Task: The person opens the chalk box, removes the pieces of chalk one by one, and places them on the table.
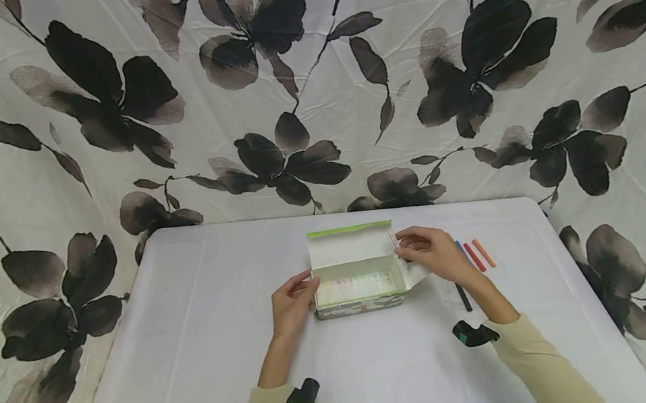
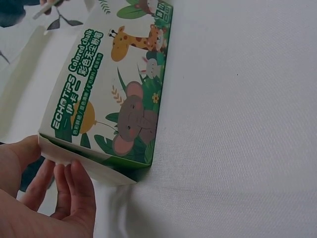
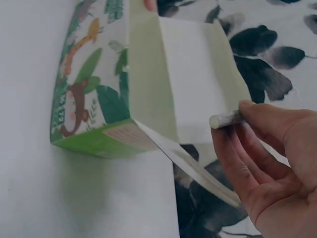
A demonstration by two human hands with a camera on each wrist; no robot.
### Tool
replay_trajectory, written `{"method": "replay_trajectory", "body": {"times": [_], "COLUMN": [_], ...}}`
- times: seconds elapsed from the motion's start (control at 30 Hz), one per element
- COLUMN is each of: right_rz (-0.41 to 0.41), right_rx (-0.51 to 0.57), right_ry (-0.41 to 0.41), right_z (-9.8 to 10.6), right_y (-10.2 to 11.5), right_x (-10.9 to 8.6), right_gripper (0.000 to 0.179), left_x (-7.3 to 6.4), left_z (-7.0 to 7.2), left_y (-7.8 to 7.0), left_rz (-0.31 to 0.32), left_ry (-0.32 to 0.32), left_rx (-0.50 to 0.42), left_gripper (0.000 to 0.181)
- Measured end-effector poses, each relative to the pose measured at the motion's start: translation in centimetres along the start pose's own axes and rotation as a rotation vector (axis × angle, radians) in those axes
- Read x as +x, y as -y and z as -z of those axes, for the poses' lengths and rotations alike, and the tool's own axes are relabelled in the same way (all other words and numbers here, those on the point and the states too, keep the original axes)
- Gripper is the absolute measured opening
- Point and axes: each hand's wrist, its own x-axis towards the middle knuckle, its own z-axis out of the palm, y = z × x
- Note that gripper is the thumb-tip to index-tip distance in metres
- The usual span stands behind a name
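Note:
A chalk box (image 1: 361, 306), printed with animals and the words "Colored chalk", stands on the table with its lid (image 1: 351, 245) raised at the back. Pale chalk sticks (image 1: 359, 286) lie in rows inside. At the box's left end, my left hand (image 1: 292, 304) pinches the side flap (image 2: 89, 166) between thumb and fingers. My right hand (image 1: 433, 254) is beside the raised lid, at the right end. Between its thumb and fingertips it holds a whitish chalk stick (image 3: 227, 119), round end toward the box. The right side flap (image 3: 183, 161) is folded outward below that hand.
Right of the box lie a blue stick (image 1: 460, 247), a red stick (image 1: 474, 256) and an orange stick (image 1: 484, 253). A black stick (image 1: 464, 297) lies nearer, by the right forearm. The white table (image 1: 206, 339) ends at a floral cloth (image 1: 279, 98) behind.

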Motion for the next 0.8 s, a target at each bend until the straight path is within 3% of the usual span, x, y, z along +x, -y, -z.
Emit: {"method": "replay_trajectory", "body": {"times": [0.3, 0.8], "right_rz": [-0.098, -0.17], "right_rx": [0.102, 0.077], "right_ry": [-0.024, -0.116], "right_z": [3.4, 7.4], "right_y": [-1.0, -4.1], "right_x": [-1.2, -4.2], "right_gripper": [0.046, 0.05], "left_x": [0.0, 0.0], "left_z": [-0.1, 0.0], "left_y": [0.0, -0.1], "left_rz": [0.001, -0.002], "left_ry": [0.001, 0.004], "left_rx": [-0.011, -0.013], "left_gripper": [0.036, 0.035]}}
